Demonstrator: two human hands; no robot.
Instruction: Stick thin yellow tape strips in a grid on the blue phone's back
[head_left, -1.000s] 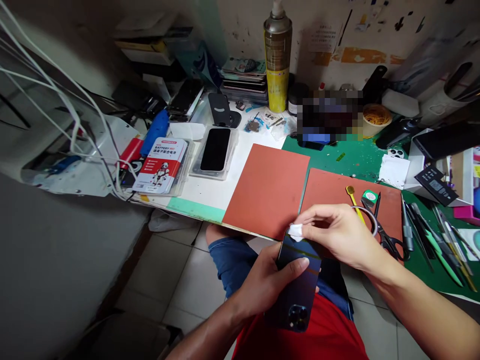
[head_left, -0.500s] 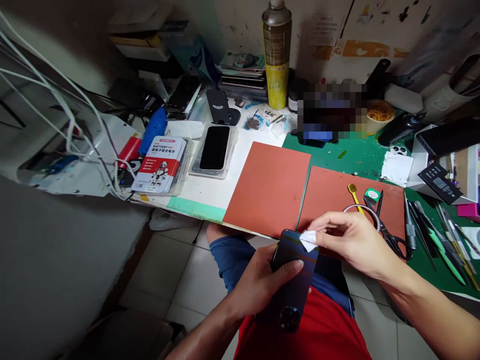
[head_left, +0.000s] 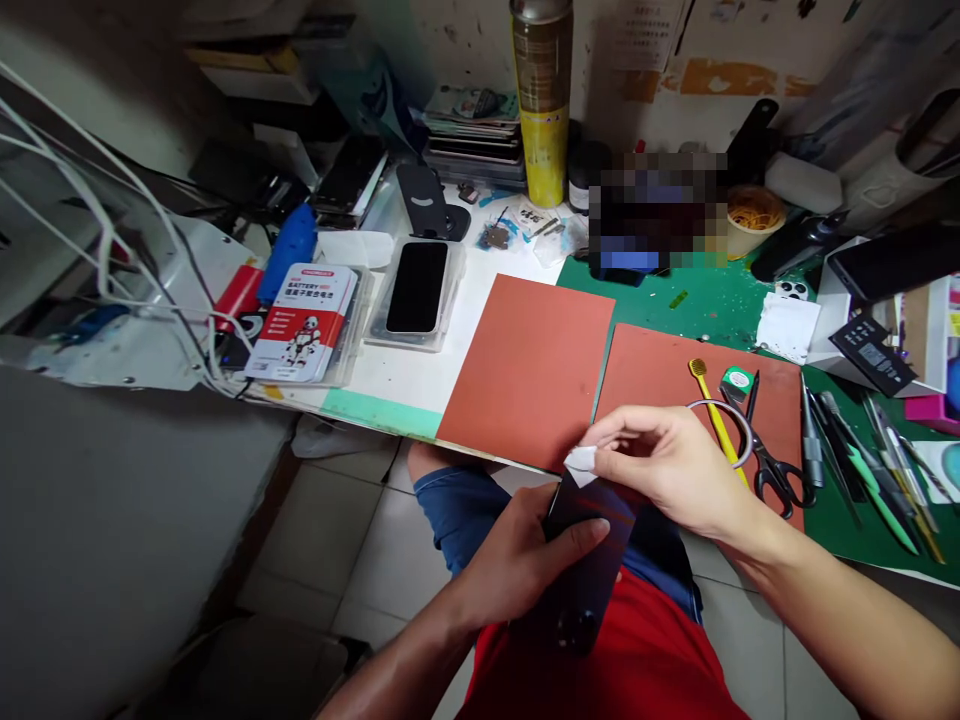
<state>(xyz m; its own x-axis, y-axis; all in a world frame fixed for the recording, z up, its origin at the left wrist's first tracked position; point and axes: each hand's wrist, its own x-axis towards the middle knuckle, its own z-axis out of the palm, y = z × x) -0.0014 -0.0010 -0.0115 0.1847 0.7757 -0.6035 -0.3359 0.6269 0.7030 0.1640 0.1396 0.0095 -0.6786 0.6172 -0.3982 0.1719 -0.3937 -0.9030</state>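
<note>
A dark blue phone (head_left: 589, 570) is held over my lap, its back and camera bump facing up. My left hand (head_left: 525, 555) is closed around its left side, thumb lying across the back. Between the thumb and fingers of my right hand (head_left: 652, 465) is a small folded white wipe (head_left: 580, 465), at the phone's far left corner. A bracelet circles near the wrist side of that hand, over the tools. Beyond the phone lie two reddish-brown mats, a left one (head_left: 529, 370) and a right one (head_left: 675, 350).
Scissors (head_left: 780, 475), a yellow brush (head_left: 705, 395) and several tweezers (head_left: 877, 490) lie at the right. Another phone (head_left: 416, 287) rests on a clear case beside a battery box (head_left: 301, 325). A spray can (head_left: 541, 110) stands at the back. White cables (head_left: 112, 190) hang at the left.
My right hand has moved left with the wipe, from the middle of the phone's far end to its far left corner. My left hand keeps its hold. The view has shifted slightly.
</note>
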